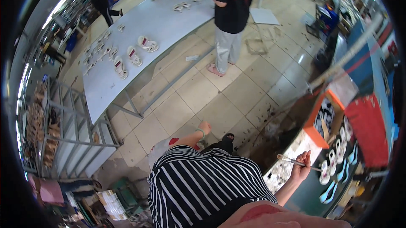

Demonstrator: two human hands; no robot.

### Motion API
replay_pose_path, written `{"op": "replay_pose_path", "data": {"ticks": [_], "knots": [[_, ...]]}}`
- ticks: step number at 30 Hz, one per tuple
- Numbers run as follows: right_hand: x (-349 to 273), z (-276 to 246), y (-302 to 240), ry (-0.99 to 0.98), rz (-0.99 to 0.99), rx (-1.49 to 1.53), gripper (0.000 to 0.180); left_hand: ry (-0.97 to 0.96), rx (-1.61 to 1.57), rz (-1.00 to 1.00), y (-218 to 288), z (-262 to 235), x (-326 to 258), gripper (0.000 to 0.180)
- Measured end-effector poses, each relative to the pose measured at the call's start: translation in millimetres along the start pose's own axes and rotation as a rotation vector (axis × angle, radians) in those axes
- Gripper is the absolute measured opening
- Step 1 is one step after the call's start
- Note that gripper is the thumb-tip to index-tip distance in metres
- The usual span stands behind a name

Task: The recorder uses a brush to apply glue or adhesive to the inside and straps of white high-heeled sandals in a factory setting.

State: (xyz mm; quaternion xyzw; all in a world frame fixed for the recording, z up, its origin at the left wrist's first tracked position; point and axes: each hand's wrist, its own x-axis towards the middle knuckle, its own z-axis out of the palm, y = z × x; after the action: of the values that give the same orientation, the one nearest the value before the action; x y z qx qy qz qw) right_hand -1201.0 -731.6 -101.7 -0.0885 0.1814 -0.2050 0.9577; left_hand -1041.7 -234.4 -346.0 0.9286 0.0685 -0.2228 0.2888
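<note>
In my right hand (302, 166) is a slim brush (291, 160) with a pale tip pointing left, its handle running between the closed fingers. The hand is over the edge of a dark green work surface (302, 198) at the right. White sandals or shoe parts (332, 162) stand in a row just right of it, with light-blue shoe soles (328, 192) beside them. My left hand (205, 127), a green band at its wrist, hangs in front of me above the tiled floor. Its fingers look loosely curled, with nothing visible in them.
An orange-edged box (317, 130) holds dark and white pieces. Ahead stands a long white table (169, 33) with finished-looking sandals (134, 56); a person in black (230, 16) is beside it. Metal shelving (80, 118) stands left. Red material (368, 128) hangs at right.
</note>
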Motion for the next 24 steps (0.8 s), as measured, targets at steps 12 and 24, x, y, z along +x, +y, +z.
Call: {"op": "replay_pose_path", "data": {"ticks": [12, 24], "knots": [[237, 159, 166, -0.306, 0.133, -0.439, 0.031, 0.113, -0.242, -0.293, -39, -49, 103, 0.025], [408, 281, 373, -0.527, 0.063, -1.284, 0.02, 0.098, -1.007, -0.848, -78, -52, 103, 0.039]]}}
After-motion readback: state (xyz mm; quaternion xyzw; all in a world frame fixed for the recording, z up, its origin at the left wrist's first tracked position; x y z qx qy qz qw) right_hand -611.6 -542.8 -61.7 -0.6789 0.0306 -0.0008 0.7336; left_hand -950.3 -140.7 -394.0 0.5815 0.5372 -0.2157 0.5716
